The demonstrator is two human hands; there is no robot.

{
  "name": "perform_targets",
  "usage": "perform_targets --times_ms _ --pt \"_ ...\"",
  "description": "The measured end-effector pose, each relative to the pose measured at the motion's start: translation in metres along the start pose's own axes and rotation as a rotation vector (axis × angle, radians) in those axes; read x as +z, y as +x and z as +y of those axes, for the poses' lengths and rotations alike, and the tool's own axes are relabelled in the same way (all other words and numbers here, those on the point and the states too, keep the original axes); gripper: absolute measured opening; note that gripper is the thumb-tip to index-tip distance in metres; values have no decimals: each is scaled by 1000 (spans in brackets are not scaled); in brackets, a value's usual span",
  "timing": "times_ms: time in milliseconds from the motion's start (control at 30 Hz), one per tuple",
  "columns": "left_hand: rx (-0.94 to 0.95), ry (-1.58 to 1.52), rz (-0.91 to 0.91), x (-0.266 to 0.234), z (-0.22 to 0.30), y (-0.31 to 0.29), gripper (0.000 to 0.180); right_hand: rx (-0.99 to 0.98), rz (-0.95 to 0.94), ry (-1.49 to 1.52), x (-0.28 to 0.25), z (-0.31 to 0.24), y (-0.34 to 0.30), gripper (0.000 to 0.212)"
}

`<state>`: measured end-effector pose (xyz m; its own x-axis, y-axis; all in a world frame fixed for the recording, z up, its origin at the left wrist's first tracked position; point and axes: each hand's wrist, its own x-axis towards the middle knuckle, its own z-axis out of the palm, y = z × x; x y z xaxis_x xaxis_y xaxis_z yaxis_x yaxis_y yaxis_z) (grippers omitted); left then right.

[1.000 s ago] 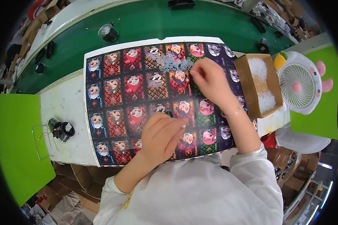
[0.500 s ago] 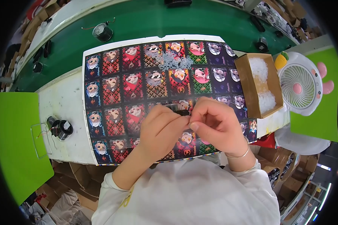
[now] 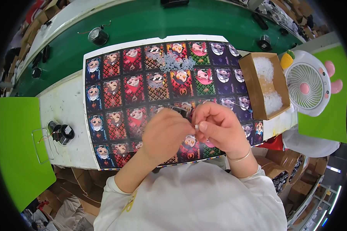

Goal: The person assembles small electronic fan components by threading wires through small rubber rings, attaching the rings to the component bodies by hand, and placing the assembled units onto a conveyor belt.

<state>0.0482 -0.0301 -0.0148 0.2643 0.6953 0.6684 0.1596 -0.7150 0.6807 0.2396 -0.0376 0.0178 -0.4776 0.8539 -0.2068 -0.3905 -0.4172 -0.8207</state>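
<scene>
My left hand (image 3: 164, 134) is closed around a black part (image 3: 181, 111), which shows beyond its knuckles and is mostly hidden by the fingers. Close beside it, my right hand (image 3: 223, 133) pinches a small whitish piece (image 3: 197, 127) between thumb and forefinger. The fingertips of both hands nearly meet at that piece. Beneath them lies a printed sheet (image 3: 135, 100) with rows of cartoon cards. A loose heap of small clear rings (image 3: 175, 62) rests on its far part.
An open cardboard box (image 3: 254, 88) of small translucent pieces stands right of the sheet, next to a white fan (image 3: 306, 88). Black cylindrical parts with wires (image 3: 61, 132) sit at the left. Another clear-and-black cylinder (image 3: 98, 36) lies on the green surface (image 3: 142, 23) beyond.
The whitish piece now shows at my right fingertips. The fingers of both hands have shifted slightly, and the view has moved a little.
</scene>
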Motion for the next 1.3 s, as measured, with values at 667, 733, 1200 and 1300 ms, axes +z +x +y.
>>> perform_targets --times_ms 667,733,1200,1300 --pt "-299 147 -356 16 -3 1 26 -613 632 -1112 -5 -10 -17 9" --pt "-398 204 -381 22 5 -2 26 -463 560 -770 -4 -7 -23 6" --pt "-533 -8 -141 46 -8 -22 31 -571 343 -1061 -20 39 -11 28" --pt "-558 -52 -138 45 -9 -19 30 -598 349 -1138 -22 41 -10 31"
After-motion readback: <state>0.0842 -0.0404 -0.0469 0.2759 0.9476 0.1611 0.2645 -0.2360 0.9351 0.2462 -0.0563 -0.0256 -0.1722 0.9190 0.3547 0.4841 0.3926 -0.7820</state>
